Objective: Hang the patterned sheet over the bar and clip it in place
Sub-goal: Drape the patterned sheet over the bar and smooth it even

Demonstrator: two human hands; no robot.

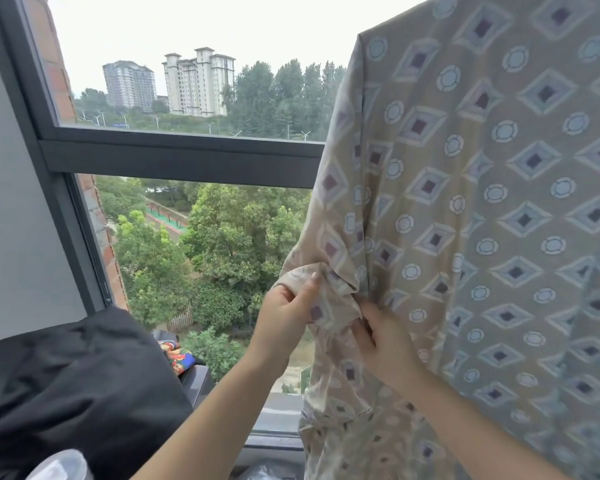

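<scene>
At the window (pixel 181 161): sheet (pixel 482 202) edge bunched.
Left grip (pixel 284 315), right grip (pixel 385 342) pinch it; spread flat, then clip.

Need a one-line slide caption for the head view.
Hanging patterned sheet, its bunched edge gripped by left hand and right hand, beside a window.

Two bare forearms (pixel 222 403), left hand (pixel 284 317) with a long pale nail, right hand (pixel 381 341) unadorned

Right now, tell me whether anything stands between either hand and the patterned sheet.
Nothing visible does: the left hand and the right hand both grip the bunched edge of the patterned sheet.
</scene>
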